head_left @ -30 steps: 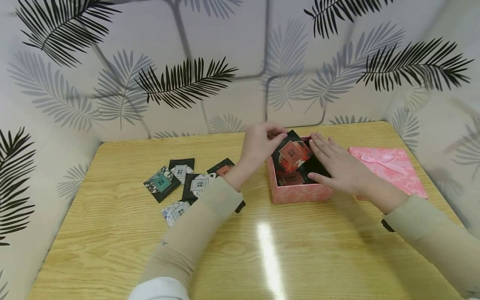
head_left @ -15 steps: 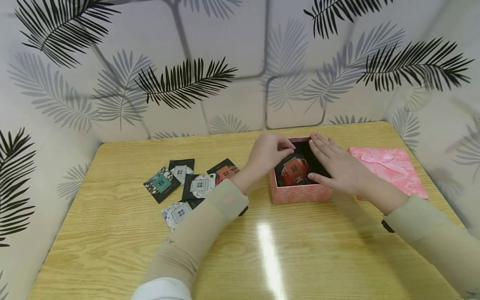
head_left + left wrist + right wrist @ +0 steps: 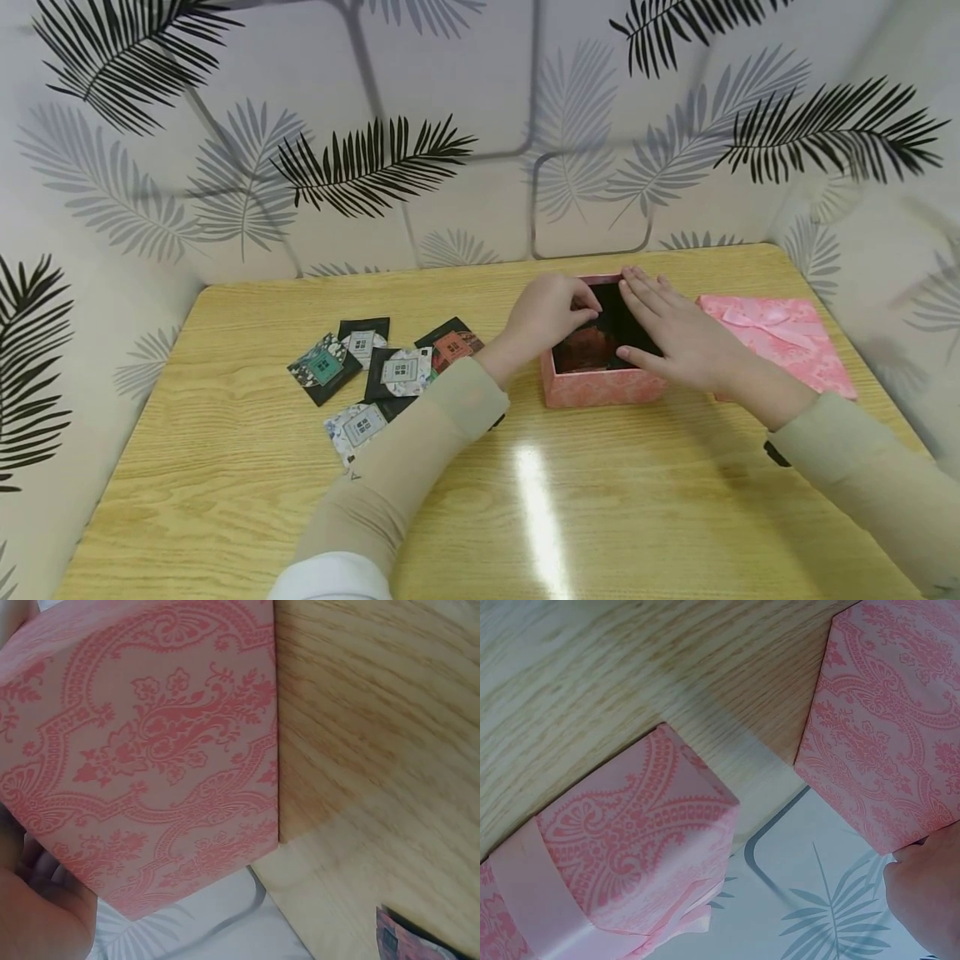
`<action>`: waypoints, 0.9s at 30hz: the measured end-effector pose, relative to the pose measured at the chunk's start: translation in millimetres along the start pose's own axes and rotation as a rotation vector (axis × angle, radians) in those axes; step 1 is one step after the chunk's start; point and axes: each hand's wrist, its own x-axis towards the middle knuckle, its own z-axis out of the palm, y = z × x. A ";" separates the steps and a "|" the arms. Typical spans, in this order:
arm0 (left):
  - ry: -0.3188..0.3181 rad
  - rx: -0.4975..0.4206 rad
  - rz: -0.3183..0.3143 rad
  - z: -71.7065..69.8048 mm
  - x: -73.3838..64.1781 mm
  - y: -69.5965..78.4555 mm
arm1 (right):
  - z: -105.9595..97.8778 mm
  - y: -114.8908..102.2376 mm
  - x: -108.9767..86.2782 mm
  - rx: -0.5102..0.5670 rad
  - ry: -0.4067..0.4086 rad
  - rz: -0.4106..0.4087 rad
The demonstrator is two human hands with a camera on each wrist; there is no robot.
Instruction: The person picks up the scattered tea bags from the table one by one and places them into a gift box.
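Note:
A pink patterned box (image 3: 603,390) stands uncovered at the right of the table, dark inside. My left hand (image 3: 551,315) reaches over its left rim, thumb and fingertips pinching the upper part of a black sachet with a red design (image 3: 588,348), which sits down in the box. My right hand (image 3: 678,337) rests across the right rim with straight fingers. The left wrist view shows the box's outer wall (image 3: 172,742) and part of the left hand (image 3: 45,919); the fingertips are hidden there. In the right wrist view, the right hand (image 3: 930,892) lies at the box edge.
The pink lid (image 3: 780,337) with a ribbon bow lies right of the box. Several sachets lie loosely grouped on the left, among them a green-labelled one (image 3: 324,367) and a red-labelled one (image 3: 450,342). A leaf-patterned cloth (image 3: 450,125) rises behind the wooden table (image 3: 225,500).
My left hand has moved down and right, lowering the red-patterned sachet from above the rim into the box. The right hand has stayed on the box.

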 end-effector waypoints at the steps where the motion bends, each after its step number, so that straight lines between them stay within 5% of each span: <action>1: -0.009 0.027 0.005 0.6 0.4 0.3 | -0.2 0.1 0.0 0.001 0.004 -0.001; 7: -0.048 0.142 0.034 3.9 1.0 0.5 | 0.6 0.8 -0.1 0.001 0.011 -0.010; 27: -0.027 0.144 -0.008 -1.3 2.6 -4.3 | 0.4 1.3 0.4 -0.002 -0.021 0.005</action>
